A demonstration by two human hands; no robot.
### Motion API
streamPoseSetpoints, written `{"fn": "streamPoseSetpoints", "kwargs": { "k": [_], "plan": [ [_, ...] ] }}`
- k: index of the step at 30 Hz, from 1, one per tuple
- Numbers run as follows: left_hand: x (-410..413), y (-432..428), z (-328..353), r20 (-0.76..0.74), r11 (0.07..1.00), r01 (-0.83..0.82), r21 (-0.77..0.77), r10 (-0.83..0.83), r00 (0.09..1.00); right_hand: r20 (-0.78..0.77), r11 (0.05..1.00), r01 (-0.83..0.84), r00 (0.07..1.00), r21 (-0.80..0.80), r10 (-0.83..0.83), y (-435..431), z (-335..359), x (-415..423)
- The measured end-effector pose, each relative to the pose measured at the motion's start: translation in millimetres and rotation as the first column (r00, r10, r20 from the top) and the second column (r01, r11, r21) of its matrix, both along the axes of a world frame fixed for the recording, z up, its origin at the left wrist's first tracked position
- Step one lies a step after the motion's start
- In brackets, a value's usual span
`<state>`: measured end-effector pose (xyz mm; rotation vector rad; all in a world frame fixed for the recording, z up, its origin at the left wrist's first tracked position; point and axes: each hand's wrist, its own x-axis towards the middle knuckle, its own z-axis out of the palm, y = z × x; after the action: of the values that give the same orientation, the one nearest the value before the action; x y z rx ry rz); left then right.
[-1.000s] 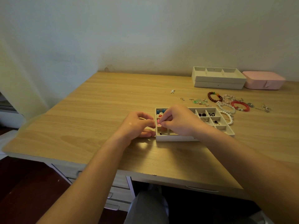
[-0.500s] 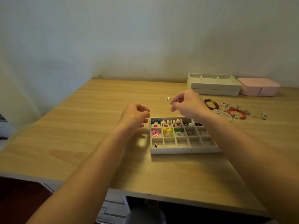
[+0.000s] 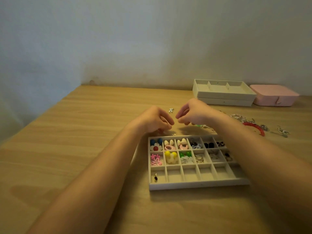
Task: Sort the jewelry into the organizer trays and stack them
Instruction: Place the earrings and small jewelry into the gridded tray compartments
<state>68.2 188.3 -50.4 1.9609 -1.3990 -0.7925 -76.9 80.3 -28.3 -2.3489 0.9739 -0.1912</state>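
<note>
Hands are drawing together over table (image 3: 81, 135), beyond tray (image 3: 194, 185): left hand (image 3: 152, 121), right hand (image 3: 194, 114), fingers curling; holding anything, cannot tell.

Hands two: left hand (image 3: 154, 121), right hand (image 3: 194, 114) | grid tray (image 3: 199, 185) one | stacked trays (image 3: 224, 95) two | pink box (image 3: 273, 97) one | red bracelet (image 3: 255, 127) one

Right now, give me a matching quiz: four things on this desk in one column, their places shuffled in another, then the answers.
1 pink flower charm
2 small dark charm
3 pink case
4 red bracelet

A loose on the desk
B divided tray, near row, leftmost compartment
C beside the stacked trays
D divided tray, middle row, leftmost compartment

Pairs: 1-D, 2-B, 3-C, 4-A
</note>
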Motion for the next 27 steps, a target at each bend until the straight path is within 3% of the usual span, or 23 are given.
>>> {"fn": "streamPoseSetpoints", "kwargs": {
  "k": [5,12,15,18,23,27],
  "plan": [
    [-2.5,-7.6,-9.1,0.162,0.989,0.146,0.014,-0.147,0.976,-0.080,0.997,-0.070,0.994,0.025,0.072,-4.3,-3.2,-4.8],
    [-11.8,-6.9,-14.0,0.274,0.992,0.113,-0.047,-0.096,0.957,0.059,0.997,-0.057,0.997,0.046,0.054,5.3,-8.9,-9.7],
    [-8.4,6.9,-8.8,0.139,0.983,0.009,-0.181,0.017,0.990,0.199,0.996,-0.029,0.980,0.082,0.012,14.4,-9.1,-16.6],
    [-9.0,26.8,3.2,-0.106,0.957,-0.104,-0.270,0.078,0.991,0.354,0.990,-0.028,0.935,0.139,-0.023,29.3,-7.5,-23.2],
    [-22.2,53.8,15.2,-0.382,0.915,-0.211,-0.345,0.069,0.921,0.539,0.974,-0.139,0.842,0.181,0.020,59.0,4.9,-36.1],
    [-28.2,62.2,16.7,-0.574,0.928,-0.217,-0.303,0.005,0.819,0.613,0.973,-0.167,0.790,0.160,0.035,71.6,2.0,-43.3]
  ]
}}
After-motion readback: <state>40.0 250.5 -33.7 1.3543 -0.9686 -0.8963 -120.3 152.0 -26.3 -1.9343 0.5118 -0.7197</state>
